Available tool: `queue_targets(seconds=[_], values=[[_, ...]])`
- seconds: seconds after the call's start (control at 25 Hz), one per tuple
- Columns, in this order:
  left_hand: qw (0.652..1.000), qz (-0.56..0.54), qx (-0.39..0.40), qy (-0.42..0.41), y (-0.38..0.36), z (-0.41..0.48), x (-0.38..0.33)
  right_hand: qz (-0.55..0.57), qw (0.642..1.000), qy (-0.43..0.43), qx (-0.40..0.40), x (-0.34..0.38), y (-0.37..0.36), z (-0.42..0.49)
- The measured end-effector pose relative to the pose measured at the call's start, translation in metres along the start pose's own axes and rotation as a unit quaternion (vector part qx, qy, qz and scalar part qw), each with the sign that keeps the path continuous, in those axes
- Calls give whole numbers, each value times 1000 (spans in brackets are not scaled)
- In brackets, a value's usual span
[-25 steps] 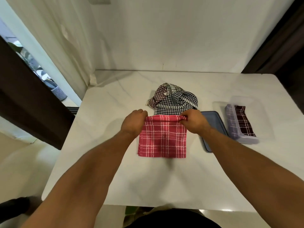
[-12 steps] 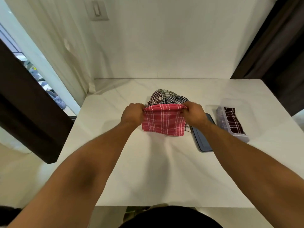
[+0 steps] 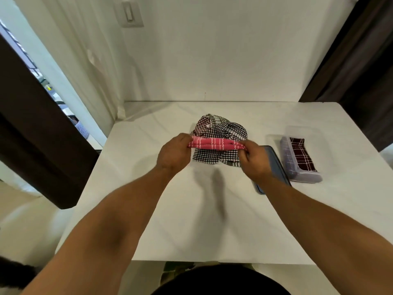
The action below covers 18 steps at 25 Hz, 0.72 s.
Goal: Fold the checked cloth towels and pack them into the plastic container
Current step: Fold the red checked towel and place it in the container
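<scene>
**Towel mid-fold, pinched at both ends**

Pink towel [image 3: 217, 144] is a narrow folded band held just above the table [image 3: 170, 209], with its long axis running 9 to 3 o'clock. Left hand [image 3: 173, 154] curls round the 9 o'clock end, and right hand [image 3: 254, 159] pinches the 3 o'clock end between thumb and fingers.

Likely handling: light, soft and limp. Layers will slide apart or sag if one end is dropped, so pinch every layer at the end corners.

Loose pile of checked towels [image 3: 221, 128] sits at 12 o'clock, right behind and under the band. Lid [image 3: 276, 165] lies flat at 4 o'clock, partly under the right wrist. Container [image 3: 302, 169] is beyond it at 3 o'clock and holds one dark red towel [image 3: 302, 156]. It runs roughly 12 to 6, so the band probably needs a quarter turn to fit.
</scene>
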<state>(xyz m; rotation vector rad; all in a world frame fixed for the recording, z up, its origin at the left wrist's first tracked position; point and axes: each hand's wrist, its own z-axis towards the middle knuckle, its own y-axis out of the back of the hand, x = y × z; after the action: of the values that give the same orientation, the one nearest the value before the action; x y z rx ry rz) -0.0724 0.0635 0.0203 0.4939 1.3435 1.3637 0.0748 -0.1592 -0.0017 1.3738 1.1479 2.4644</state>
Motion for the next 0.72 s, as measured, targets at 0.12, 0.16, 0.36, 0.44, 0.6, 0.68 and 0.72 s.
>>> queue_targets(seconds=[0.12,0.16,0.36,0.44,0.6,0.68,0.72], values=[[986,53,157,-34,-28,-48,17,-73,987,-22,143,-34,-14,-56],[971,71,225,-34,-36,-64,21,-91,974,-43,202,-43,-17,-72],[929,56,361,-53,-65,-114,18,-163,907,-118,371,-58,-28,-111],[931,33,359,-61,-68,-121,17,-188,899,-108,380,-56,-30,-111],[929,34,363,-60,-74,-122,14,-270,880,-54,388,-55,-32,-108],[922,44,381,-48,-75,-121,12,-321,863,-1,390,-57,-31,-109],[921,49,382,-55,-76,-120,12,-330,859,19,392,-58,-31,-111]])
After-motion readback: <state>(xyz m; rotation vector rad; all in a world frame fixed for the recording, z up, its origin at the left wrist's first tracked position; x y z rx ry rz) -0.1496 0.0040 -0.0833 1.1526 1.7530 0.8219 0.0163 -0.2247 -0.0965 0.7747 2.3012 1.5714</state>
